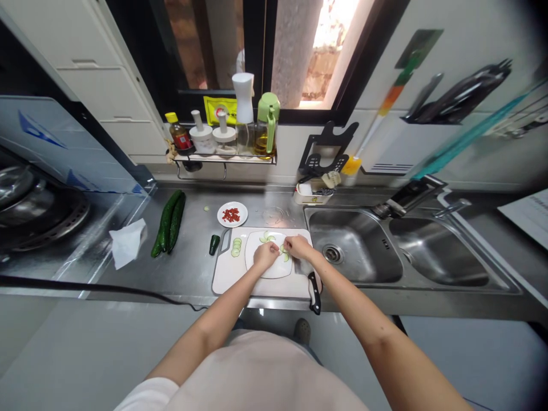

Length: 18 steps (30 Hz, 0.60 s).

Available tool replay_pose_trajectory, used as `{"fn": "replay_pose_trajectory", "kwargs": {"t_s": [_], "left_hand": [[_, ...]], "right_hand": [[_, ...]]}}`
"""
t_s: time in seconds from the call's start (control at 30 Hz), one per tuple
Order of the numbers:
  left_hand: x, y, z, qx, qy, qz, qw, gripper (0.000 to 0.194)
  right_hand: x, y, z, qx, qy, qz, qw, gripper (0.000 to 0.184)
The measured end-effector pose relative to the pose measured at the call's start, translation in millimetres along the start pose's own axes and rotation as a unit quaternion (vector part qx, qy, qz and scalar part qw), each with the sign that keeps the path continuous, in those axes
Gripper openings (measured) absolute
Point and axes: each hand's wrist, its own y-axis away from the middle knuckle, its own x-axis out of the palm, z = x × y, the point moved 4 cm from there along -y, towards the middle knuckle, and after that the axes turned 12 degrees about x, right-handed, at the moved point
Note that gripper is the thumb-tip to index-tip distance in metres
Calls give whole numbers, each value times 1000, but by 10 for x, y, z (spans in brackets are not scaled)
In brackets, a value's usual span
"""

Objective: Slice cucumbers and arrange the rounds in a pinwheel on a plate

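A square white plate (274, 274) lies on the white cutting board (231, 279). Thin cucumber slices (268, 236) are set along the plate's far and right sides. Over the plate, my left hand (265, 254) has its fingertips pinched together; anything between them is too small to make out. My right hand (298, 248) reaches in from the right, fingers closed at a cucumber slice by the plate's right edge. More cucumber slices (236, 247) overlap in a row on the board, left of the plate. A knife (314, 293) with a black handle rests at the board's right side.
Left of the board are a cucumber end piece (214, 245) and whole cucumbers (170, 222). A small plate (232, 214) of chopped red pieces stands behind it. The double sink (355, 245) is to the right. A rack (226, 159) holds bottles and jars below the window.
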Motion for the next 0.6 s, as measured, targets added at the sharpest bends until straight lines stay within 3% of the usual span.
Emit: {"fn": "replay_pose_trajectory", "kwargs": {"t_s": [0.23, 0.6], "left_hand": [[54, -31, -62, 23, -55, 24, 998, 14], [90, -38, -53, 69, -133, 22, 989, 16]], "right_hand": [[129, -11, -61, 15, 40, -1, 999, 17], [145, 49, -68, 44, 64, 2, 997, 21]]}}
